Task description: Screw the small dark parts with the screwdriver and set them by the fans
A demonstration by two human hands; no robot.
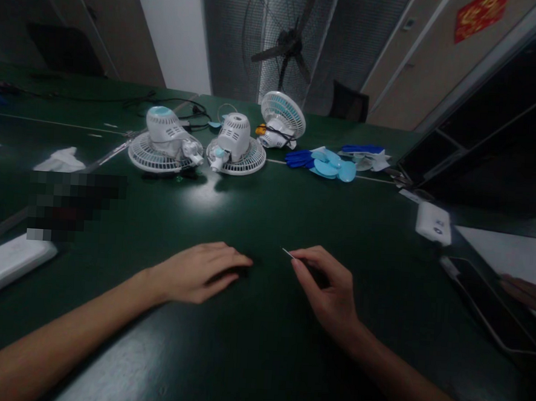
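Observation:
My left hand [202, 270] rests palm down on the dark green table [222, 349], its fingers stretched out and nothing visible in them. To the right of it, my right hand [330, 286] pinches a thin, pale, needle-like piece [286, 252] between thumb and forefinger. The piece points up and to the left, toward the gap between my hands. It is too small for me to tell its exact kind.
Small white fans [165, 152], [237, 153], [282, 119] stand across the table's far side. Right of them lie light blue fan blades [331, 165] and a blue glove [299, 159]. A white power bank [434, 223], a phone [493, 305] and another person's hand [528, 294] are at right.

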